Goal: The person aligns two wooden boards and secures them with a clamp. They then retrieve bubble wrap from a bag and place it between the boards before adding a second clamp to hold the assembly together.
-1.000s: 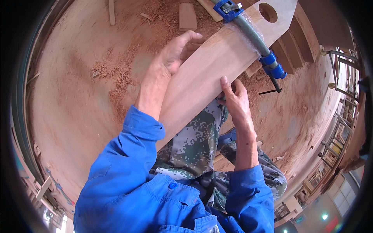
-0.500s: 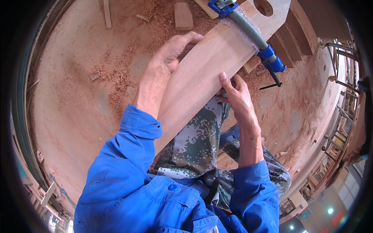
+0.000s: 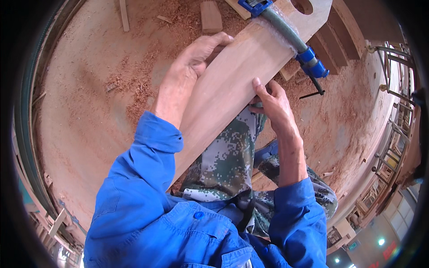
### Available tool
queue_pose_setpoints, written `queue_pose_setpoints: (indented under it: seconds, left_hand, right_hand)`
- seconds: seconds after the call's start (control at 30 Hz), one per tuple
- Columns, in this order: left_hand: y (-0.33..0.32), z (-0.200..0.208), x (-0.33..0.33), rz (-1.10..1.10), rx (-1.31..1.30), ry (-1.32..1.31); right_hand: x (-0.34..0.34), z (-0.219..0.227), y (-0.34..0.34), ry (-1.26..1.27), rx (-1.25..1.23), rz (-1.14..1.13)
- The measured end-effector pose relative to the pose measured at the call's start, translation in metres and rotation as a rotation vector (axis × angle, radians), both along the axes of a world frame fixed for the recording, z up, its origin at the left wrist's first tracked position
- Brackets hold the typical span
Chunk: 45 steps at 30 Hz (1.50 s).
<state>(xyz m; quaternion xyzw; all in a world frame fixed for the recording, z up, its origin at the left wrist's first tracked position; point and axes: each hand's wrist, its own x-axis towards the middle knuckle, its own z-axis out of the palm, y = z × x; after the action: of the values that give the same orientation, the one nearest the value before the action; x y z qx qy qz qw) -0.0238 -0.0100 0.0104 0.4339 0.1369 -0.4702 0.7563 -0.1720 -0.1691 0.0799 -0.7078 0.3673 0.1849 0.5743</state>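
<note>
Only framing shifted slightly: right hand [image 3: 278,107] pinches wooden board [image 3: 232,82] by right edge, left hand [image 3: 192,56] cups left edge, closure hidden; hold looks steady.

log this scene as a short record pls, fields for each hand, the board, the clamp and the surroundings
left hand: at the board's left edge, fingers partly hidden, grip unclear
right hand: gripping the right edge, thumb on top
board: long, pale wood, slanting up to the right, round hole near its far end
clamp: grey bar, blue ends, lying across the board
floor: reddish shavings, a wood block
clothing: blue jacket, camouflage trousers
</note>
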Motion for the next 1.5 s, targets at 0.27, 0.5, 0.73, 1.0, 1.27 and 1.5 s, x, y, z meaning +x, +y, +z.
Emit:
queue_pose_setpoints:
  seconds: [0.27,0.5,0.73,1.0,1.27,1.5]
  left_hand:
    - [0.003,0.001,0.003,-0.011,-0.024,0.032]
    - [0.004,0.004,0.005,-0.025,-0.048,0.05]
    - [-0.001,0.002,0.004,-0.036,0.015,0.051]
    - [0.001,0.004,0.0,0.002,-0.006,0.025]
    - [0.002,-0.004,0.003,0.011,-0.03,0.014]
    - [0.001,-0.006,0.003,0.007,0.005,-0.008]
  right_hand:
    - [0.0,0.002,0.002,0.024,0.007,0.005]
    - [0.0,0.003,0.002,0.03,0.022,0.007]
    - [-0.001,0.004,0.002,-0.011,0.032,-0.019]
    - [-0.003,0.004,0.004,-0.037,0.04,-0.039]
    - [-0.003,0.003,0.002,-0.045,0.068,-0.037]
    - [-0.004,0.002,0.001,-0.031,0.054,-0.036]
